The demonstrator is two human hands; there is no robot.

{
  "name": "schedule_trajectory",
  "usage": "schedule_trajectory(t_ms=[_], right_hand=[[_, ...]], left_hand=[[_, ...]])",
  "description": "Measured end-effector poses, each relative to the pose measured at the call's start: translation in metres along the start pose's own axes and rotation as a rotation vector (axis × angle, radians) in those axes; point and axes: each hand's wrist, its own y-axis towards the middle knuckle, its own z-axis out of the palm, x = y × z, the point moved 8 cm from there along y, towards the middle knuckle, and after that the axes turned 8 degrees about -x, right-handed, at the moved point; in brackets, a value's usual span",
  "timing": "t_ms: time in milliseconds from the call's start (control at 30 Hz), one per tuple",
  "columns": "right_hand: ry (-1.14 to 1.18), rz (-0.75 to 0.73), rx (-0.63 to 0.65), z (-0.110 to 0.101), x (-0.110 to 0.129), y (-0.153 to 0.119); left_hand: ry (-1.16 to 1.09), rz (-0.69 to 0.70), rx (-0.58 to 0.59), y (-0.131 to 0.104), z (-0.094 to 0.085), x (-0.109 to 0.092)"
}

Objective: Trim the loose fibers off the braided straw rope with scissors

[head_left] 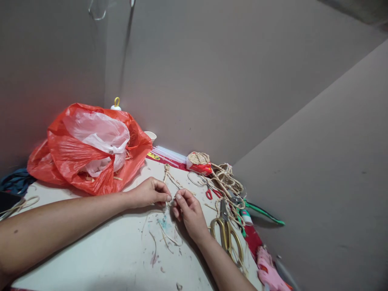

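My left hand (154, 192) reaches in over the white board, thumb and fingers closed in a pinch on a thin braided straw cord (166, 173). Facing it, my right hand (189, 212) pinches the cord's end too, fingertips almost touching those of the left. Behind the hands the cord bends into a narrow peak, and one leg (176, 182) slants down toward the right hand. The exact spot between the fingertips is tiny and partly covered. Loose straw strands (166, 237) lie on the board just below.
Gold-handled scissors (224, 230) lie right of my right hand, near small red-handled scissors (209, 193). A heap of straw cord (228, 180) and green-handled pliers (263, 212) sit behind. A red plastic bag (69, 161) fills the back left. A pink glue gun (269, 270) is at lower right.
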Motion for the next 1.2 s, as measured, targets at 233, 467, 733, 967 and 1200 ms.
schedule_trajectory(t_ms=[233, 467, 733, 967, 1200], right_hand=[[0.008, -0.025, -0.03, 0.0, 0.007, -0.002], [0.041, -0.106, -0.209, -0.019, 0.01, 0.003], [0.063, -0.16, -0.369, -0.035, 0.014, 0.005], [-0.004, -0.158, -0.295, -0.026, 0.019, 0.003], [-0.042, -0.185, -0.223, -0.013, 0.022, -0.004]], left_hand=[[-0.014, -0.006, 0.002, 0.002, 0.001, -0.001], [-0.043, -0.038, 0.018, 0.002, 0.002, 0.002], [-0.048, -0.064, 0.024, 0.002, 0.003, 0.003], [0.0, -0.039, 0.023, 0.001, 0.002, -0.001], [-0.009, -0.024, 0.03, 0.0, 0.002, -0.003]])
